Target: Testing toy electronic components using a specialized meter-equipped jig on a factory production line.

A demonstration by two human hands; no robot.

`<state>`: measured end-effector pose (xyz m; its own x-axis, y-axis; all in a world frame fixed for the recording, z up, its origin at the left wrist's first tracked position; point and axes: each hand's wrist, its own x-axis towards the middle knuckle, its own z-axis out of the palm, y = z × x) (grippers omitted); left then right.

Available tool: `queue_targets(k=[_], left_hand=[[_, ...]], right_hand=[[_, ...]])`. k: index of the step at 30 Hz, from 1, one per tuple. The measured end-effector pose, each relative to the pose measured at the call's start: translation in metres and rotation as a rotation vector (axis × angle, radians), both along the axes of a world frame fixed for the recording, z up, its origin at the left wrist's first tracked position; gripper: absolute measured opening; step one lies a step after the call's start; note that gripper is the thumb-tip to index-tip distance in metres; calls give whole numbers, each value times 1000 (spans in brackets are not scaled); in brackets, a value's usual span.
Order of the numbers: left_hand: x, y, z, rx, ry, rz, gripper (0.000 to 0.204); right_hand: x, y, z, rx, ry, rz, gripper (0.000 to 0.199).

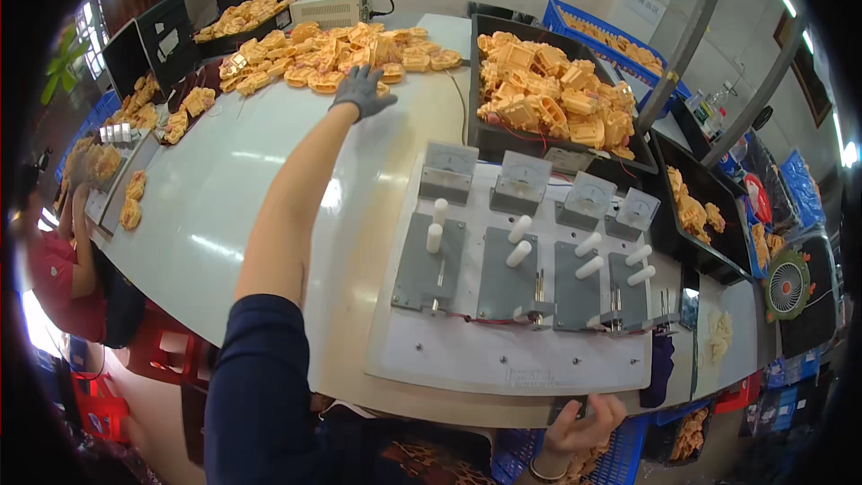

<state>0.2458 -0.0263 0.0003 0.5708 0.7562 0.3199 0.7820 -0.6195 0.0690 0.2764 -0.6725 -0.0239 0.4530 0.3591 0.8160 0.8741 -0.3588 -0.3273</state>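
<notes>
Head view: gloved left hand [364,92] spreads beside yellow casings [328,47], grip released; right hand [584,429] hangs near a blue basket [634,442], grip unclear; meters [523,172] slant, presumably for easy reading.

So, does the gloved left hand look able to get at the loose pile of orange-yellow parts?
Most likely yes: the gloved left hand is already over the near edge of the pile, with no visible barrier between. Whether it touches them is unclear.
</notes>
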Motion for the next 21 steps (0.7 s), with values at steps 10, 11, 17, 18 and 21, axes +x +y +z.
queue_targets(k=[10, 11, 17, 18, 21], left_hand=[[-37, -36, -8, -369, -73, -30, 66], [-38, -51, -8, -366, -48, -79, 60], [-110, -134, -12, -362, -171, -388, 45], [-127, -146, -12, -422, -329, -439, 43], [-157, -181, 2, -789, -731, -667, 45]], right_hand=[[-23, -17, 15, -108, 146, 65, 13], [-22, -11, 18, -59, 113, 92, 12], [-40, 57, 42, 138, 121, 453, 11], [-47, 66, 45, 123, 145, 535, 14], [-51, 94, 49, 71, 273, 616, 24]])
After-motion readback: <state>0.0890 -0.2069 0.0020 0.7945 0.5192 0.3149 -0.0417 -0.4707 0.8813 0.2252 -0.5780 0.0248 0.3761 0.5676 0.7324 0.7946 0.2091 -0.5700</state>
